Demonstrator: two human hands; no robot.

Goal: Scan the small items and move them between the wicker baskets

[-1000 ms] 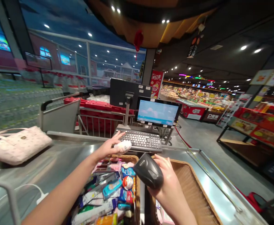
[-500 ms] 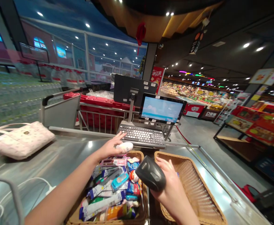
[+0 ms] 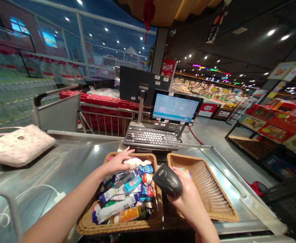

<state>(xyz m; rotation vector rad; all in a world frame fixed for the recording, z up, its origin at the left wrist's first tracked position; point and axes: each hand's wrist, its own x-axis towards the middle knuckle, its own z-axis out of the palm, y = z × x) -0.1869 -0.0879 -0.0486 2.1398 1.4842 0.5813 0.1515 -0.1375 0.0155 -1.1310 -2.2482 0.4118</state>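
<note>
Over the far end of the left wicker basket [image 3: 120, 230], my left hand [image 3: 119, 162] holds a white egg-shaped item [image 3: 132, 163], its fingers partly extended. Under it, the basket is filled with long blue-and-white packets [image 3: 117, 207], a light blue packaged item [image 3: 132, 185], a red-and-white round item [image 3: 147, 179] and an orange item [image 3: 130, 214]. My right hand [image 3: 185, 189] grips a black barcode scanner [image 3: 168, 180] between the two baskets. The right wicker basket [image 3: 217, 189] lies partly behind that hand, with a small colourful item mostly hidden beside my fingers.
A keyboard [image 3: 150, 137] and a lit screen [image 3: 175, 107] stand beyond the baskets on the metal counter [image 3: 74, 162]. At the left lie a pale pink handbag [image 3: 19, 145] and a white cable [image 3: 36, 186]. A grey rail [image 3: 11, 206] curves up at the near left.
My left hand has lowered with the white item from beside the keyboard to just above the left basket's contents. My right hand still holds the scanner; the whole view has shifted slightly.
</note>
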